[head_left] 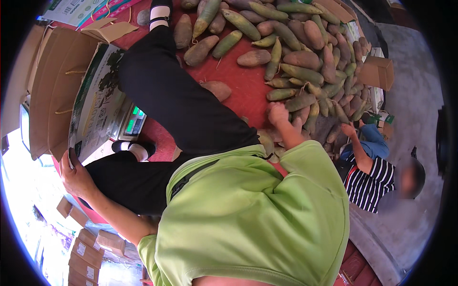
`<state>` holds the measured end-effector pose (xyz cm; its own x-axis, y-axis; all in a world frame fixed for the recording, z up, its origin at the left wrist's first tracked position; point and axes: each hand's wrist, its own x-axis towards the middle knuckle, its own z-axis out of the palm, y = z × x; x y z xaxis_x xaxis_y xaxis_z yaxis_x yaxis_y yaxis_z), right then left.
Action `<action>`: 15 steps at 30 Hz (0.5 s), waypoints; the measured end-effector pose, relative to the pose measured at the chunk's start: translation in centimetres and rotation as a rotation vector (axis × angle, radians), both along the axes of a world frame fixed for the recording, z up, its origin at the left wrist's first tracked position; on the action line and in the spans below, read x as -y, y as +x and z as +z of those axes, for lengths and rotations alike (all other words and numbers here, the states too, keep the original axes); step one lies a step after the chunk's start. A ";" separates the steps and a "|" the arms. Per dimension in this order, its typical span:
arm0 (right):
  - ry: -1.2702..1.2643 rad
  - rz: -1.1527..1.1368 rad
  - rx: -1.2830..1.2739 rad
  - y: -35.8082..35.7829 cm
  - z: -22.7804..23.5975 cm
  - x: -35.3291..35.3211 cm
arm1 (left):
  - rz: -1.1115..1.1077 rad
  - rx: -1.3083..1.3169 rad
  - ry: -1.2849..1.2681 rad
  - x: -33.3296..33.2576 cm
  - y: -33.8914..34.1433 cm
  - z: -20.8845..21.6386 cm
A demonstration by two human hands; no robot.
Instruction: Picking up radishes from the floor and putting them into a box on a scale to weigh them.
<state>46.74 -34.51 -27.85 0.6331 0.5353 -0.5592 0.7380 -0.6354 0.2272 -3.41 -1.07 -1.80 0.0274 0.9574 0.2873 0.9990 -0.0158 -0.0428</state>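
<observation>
At the left, my left hand (76, 177) grips the near edge of an open cardboard box (98, 102) with a white and green printed side. The box's inside cannot be seen well from here. On the red floor covering ahead lies a large heap of long radishes (305, 59), some green, some reddish-brown. My right hand (278, 114) is curled at the heap's left edge, beside a green radish (282, 94). Its fingers look closed, but what they hold, if anything, is hidden.
A scale (134, 121) with a lit green display stands beside the box. Across the heap, a person in a striped shirt (367, 181) reaches toward the radishes. Another open carton (377, 72) borders the heap. Stacked cartons (86, 255) stand at the lower left.
</observation>
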 end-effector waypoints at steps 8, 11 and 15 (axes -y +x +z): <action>-0.150 0.407 0.317 8.7 6.4 -0.3 | -0.014 0.039 0.008 -0.2 -0.3 -0.5; -0.155 0.221 0.221 9.7 5.4 -1.7 | 0.001 0.007 0.015 -0.1 -0.2 -0.2; 0.261 -0.458 0.253 11.0 3.9 -2.1 | -0.017 0.034 0.040 0.2 0.1 0.0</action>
